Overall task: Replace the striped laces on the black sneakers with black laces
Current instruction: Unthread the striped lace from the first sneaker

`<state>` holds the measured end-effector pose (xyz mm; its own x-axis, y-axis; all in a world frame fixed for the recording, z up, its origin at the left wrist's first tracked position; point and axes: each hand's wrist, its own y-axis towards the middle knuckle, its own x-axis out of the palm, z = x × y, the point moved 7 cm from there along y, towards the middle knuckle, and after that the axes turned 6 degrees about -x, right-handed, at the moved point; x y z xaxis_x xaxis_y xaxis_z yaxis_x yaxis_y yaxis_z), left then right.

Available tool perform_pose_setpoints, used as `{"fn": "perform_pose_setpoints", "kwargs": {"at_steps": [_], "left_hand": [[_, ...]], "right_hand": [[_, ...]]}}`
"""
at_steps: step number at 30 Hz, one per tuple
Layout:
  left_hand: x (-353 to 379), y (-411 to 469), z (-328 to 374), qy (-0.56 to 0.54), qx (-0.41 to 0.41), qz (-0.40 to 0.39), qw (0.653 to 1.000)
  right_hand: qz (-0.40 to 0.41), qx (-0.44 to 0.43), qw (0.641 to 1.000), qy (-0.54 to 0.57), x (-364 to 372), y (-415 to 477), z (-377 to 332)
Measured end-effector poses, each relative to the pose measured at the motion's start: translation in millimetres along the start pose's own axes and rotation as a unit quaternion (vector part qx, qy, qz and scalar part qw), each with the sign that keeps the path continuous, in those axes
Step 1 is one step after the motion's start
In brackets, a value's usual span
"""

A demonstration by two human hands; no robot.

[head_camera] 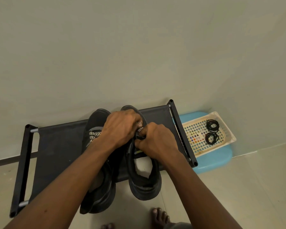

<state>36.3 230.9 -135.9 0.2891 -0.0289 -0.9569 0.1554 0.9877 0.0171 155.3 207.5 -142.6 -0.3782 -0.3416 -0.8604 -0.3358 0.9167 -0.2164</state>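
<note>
Two black sneakers stand side by side on a black fabric rack. The left sneaker [96,123] shows its black-and-white striped lace [94,135] over the tongue. Both hands work over the right sneaker [144,179]. My left hand [120,128] covers its toe and upper eyelets, fingers closed on the striped lace [139,128], a short piece of which shows between the hands. My right hand [155,141] pinches the lace and tongue area just below. Two coiled black laces [212,125] [211,138] lie in a basket at the right.
The black rack [59,146] has tube ends at left and right. A cream mesh basket [224,126] sits on a blue plastic stool [216,161] to the right of the rack. A plain wall rises behind. My bare toes [160,215] rest on the tiled floor below.
</note>
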Motion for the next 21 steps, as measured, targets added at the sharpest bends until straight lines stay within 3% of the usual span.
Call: {"fn": "perform_pose_setpoints", "kwargs": {"at_steps": [4,6,7,10,11,12,15,16,21], "left_hand": [[1,0,-14,-0.092,-0.102,0.025,0.990],[5,0,-30,-0.213,-0.185,0.040,0.959],[8,-2,-37,-0.310,-0.227,0.048,0.922],[18,-9,-40,-0.558,-0.315,0.069,0.765],[20,-10,-39,-0.579,-0.321,0.070,0.747],[19,-9,-38,-0.560,-0.312,0.064,0.765],[9,-1,-32,-0.355,-0.199,0.001,0.914],[6,1,-29,-0.301,-0.159,-0.027,0.940],[3,-1,-3,-0.084,-0.016,-0.120,0.989]], "right_hand": [[-0.022,0.007,1.000,0.020,0,2,4],[-0.027,0.005,0.999,0.018,0,3,4],[-0.026,0.005,1.000,0.018,0,2,3],[-0.018,0.008,1.000,0.022,2,2,3],[-0.016,0.011,1.000,0.022,3,2,3],[-0.013,0.014,1.000,0.021,3,2,3],[-0.004,0.016,1.000,0.021,1,1,2],[-0.002,0.016,1.000,0.023,0,0,2],[0.001,0.009,1.000,0.024,-4,-3,-1]]}}
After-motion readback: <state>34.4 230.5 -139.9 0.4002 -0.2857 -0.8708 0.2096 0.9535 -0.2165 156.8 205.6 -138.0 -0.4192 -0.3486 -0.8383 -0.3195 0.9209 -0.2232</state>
